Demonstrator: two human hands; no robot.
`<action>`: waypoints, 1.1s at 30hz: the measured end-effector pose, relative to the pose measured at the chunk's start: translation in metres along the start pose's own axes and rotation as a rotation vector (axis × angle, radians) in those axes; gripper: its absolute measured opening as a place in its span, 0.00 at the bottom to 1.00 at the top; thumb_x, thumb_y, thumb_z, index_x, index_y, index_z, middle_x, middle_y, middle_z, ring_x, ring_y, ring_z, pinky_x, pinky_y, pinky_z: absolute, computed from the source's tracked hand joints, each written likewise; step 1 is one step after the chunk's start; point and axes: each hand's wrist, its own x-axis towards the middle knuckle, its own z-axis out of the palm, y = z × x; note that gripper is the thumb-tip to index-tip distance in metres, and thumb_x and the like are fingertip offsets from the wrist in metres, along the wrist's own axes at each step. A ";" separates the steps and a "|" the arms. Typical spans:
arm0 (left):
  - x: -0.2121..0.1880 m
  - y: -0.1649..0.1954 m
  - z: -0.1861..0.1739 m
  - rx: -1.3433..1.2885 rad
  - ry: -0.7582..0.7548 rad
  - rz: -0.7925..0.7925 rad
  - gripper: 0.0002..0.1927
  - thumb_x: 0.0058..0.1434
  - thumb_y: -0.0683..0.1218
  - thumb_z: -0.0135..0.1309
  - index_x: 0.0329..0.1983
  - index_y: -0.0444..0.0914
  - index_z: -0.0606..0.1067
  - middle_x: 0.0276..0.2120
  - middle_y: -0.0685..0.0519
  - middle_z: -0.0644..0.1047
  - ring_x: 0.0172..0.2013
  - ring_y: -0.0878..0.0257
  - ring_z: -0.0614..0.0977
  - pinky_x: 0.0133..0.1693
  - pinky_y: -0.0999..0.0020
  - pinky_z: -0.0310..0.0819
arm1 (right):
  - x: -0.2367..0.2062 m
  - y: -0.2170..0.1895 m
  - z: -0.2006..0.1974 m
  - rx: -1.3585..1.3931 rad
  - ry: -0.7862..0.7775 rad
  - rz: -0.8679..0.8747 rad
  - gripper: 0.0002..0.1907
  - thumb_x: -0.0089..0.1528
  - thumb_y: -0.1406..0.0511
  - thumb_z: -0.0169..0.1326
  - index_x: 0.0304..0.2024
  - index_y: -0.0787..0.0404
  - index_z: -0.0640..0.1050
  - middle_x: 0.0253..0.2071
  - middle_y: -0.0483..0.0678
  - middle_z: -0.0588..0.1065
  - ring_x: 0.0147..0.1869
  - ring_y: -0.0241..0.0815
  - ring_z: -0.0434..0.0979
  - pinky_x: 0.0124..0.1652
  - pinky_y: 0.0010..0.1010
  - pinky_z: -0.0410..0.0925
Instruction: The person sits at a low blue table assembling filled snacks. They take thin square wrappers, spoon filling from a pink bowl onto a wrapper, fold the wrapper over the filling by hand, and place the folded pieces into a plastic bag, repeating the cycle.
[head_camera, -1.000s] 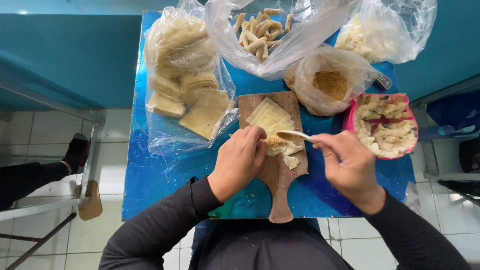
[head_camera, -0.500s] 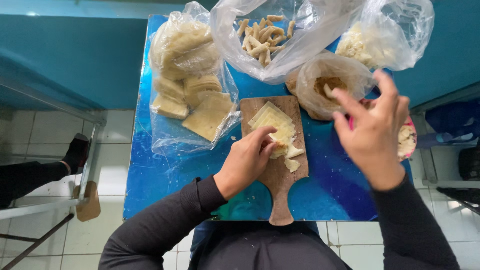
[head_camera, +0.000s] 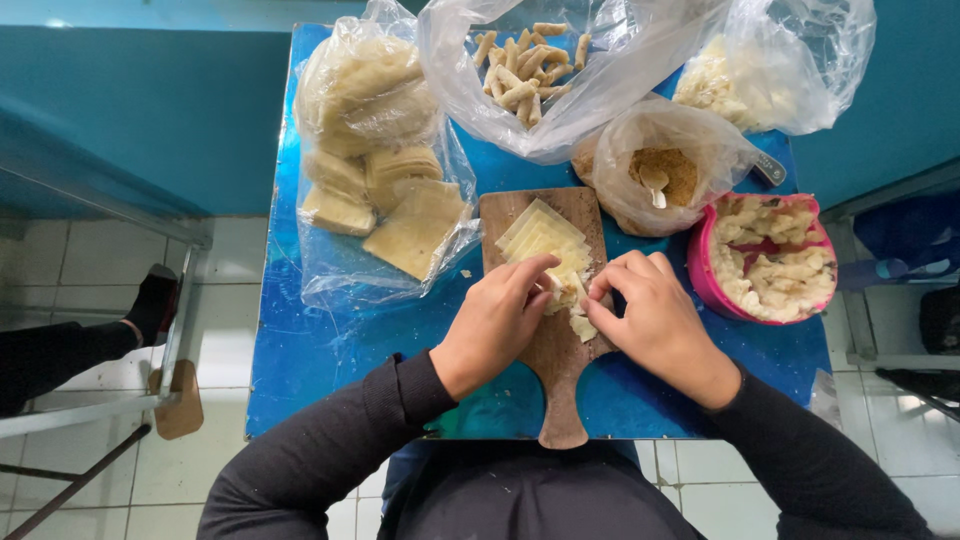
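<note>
Left hand (head_camera: 497, 318): rests on the wooden cutting board (head_camera: 553, 340), fingers curled, fingertips pinching the dough wrapper (head_camera: 566, 291) at its left edge.
Right hand (head_camera: 650, 312): just beside the left, fingers bent and pressed together, pinching the same wrapper from the right.
Dough wrapper: pale, partly folded, between both hands near the board's middle; a stack of square wrappers (head_camera: 540, 237) lies just above it on the board.
Board: on the blue table (head_camera: 330, 340), handle toward the person.
Pink bowl (head_camera: 775, 262): right of the board, full of pale filling.
Bagged bowl (head_camera: 665, 175): holds brown crumbs and a spoon.
Plastic bags: flat wrappers (head_camera: 375, 165) at left, rolled pieces (head_camera: 525, 65) at top.
</note>
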 end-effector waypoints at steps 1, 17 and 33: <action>0.000 0.000 0.000 0.006 0.004 0.006 0.20 0.62 0.37 0.56 0.58 0.36 0.71 0.37 0.48 0.79 0.40 0.50 0.82 0.42 0.59 0.77 | 0.001 0.000 0.001 0.054 -0.029 0.040 0.08 0.55 0.63 0.64 0.32 0.60 0.79 0.36 0.47 0.75 0.42 0.50 0.72 0.42 0.38 0.67; -0.001 -0.006 -0.002 0.243 -0.032 0.140 0.10 0.58 0.37 0.56 0.42 0.41 0.76 0.38 0.50 0.74 0.42 0.50 0.75 0.44 0.60 0.72 | 0.004 -0.001 0.010 0.132 -0.044 -0.154 0.12 0.57 0.71 0.57 0.43 0.60 0.82 0.42 0.47 0.81 0.44 0.48 0.75 0.45 0.36 0.68; 0.005 -0.004 -0.014 0.278 -0.224 0.170 0.08 0.58 0.41 0.56 0.40 0.37 0.76 0.37 0.47 0.75 0.43 0.48 0.76 0.44 0.57 0.72 | 0.019 0.007 0.017 0.088 -0.021 -0.141 0.05 0.59 0.65 0.62 0.34 0.61 0.82 0.30 0.49 0.78 0.37 0.51 0.74 0.38 0.39 0.68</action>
